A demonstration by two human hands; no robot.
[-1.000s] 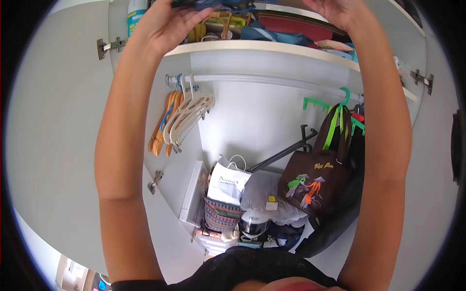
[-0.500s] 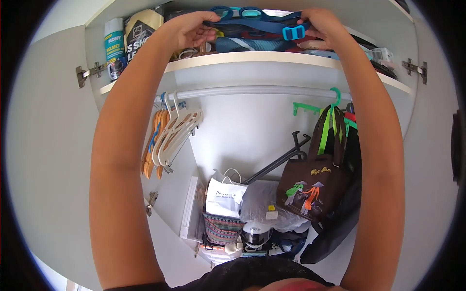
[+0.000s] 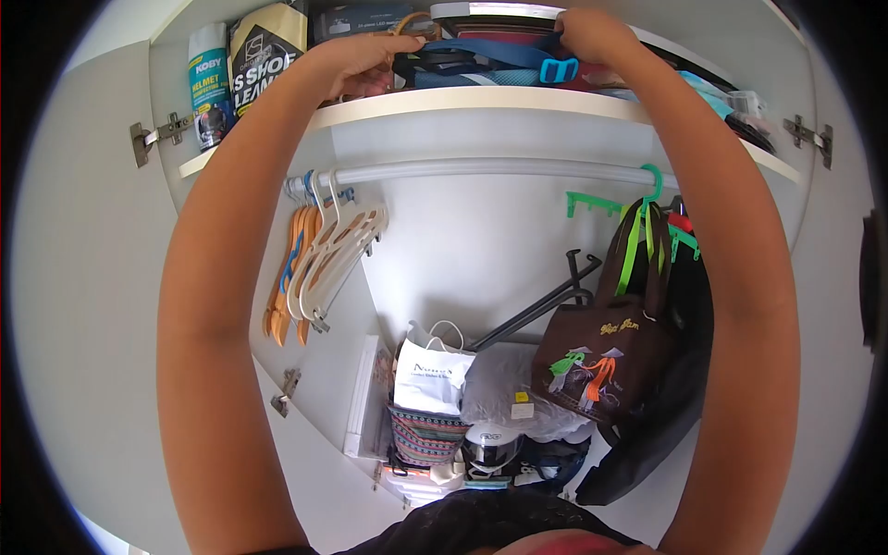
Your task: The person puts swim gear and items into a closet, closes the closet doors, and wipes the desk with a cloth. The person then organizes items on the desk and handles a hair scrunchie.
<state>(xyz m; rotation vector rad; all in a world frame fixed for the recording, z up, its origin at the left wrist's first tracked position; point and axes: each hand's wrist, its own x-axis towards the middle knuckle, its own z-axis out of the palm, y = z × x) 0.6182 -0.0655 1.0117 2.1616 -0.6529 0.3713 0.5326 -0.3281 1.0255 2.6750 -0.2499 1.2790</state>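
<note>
Both my hands are up at the top shelf (image 3: 481, 104). A dark blue strap (image 3: 499, 48) with a bright blue buckle (image 3: 559, 70) stretches between them; it belongs to swimming goggles, whose lenses I cannot clearly make out now. My left hand (image 3: 363, 63) pinches the strap's left end between thumb and fingers. At the other end, my right hand (image 3: 592, 35) has its fingers closed on the strap, just above the buckle. Behind and below the strap lie a blue mesh item (image 3: 495, 78) and other dark items, partly covered.
On the shelf's left stand a Koby helmet spray can (image 3: 207, 83) and a shoe cleaner pack (image 3: 268, 51). Below runs a rail (image 3: 481, 168) with hangers (image 3: 338, 245) and a brown bag (image 3: 606, 356). A white paper bag (image 3: 433, 375) and a helmet (image 3: 490, 446) sit lower down.
The goggle lenses, visible above the strap before, no longer show there. My right hand has shifted slightly left and up, and its fingers have closed more. The view has shifted slightly.
</note>
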